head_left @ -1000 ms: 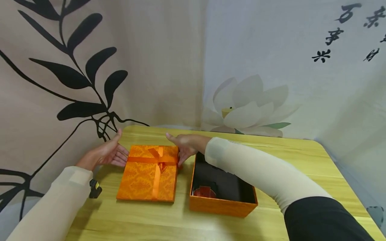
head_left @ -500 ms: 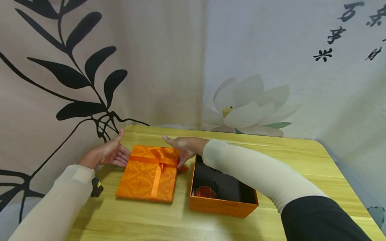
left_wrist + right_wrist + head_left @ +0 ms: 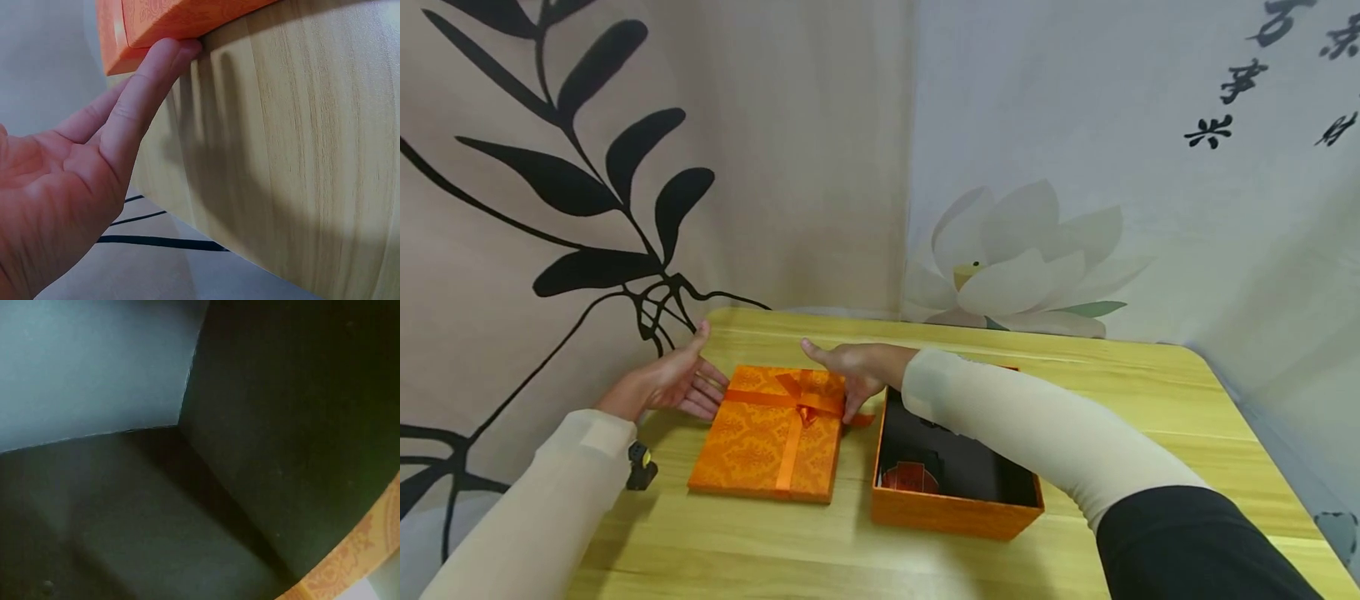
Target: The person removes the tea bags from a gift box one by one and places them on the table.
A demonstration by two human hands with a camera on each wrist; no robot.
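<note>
An orange patterned gift-box lid [image 3: 737, 454] with a ribbon and bow lies flat on the table at left of centre. My left hand [image 3: 681, 385] is at its left side, thumb up and fingers straight. In the left wrist view the fingertips [image 3: 164, 53] meet the lid's lower edge. At the lid's right side is my right hand [image 3: 859, 371], thumb raised and fingers pointing down along the edge, beside a loose ribbon end [image 3: 862, 420]. Right of the lid stands the open orange box [image 3: 951, 513], black inside; my right forearm passes over it.
Inside the box, near its front left corner, sits a dark item with a red-brown label [image 3: 912, 477]. The right wrist view shows mostly the box's black inner walls [image 3: 294, 425]. Behind the wooden table [image 3: 1120, 417] hangs a printed curtain [image 3: 820, 167].
My right hand has shifted slightly left and down along the lid's edge, and more of the ribbon end shows. The left hand has edged slightly right. The view tilts a little.
</note>
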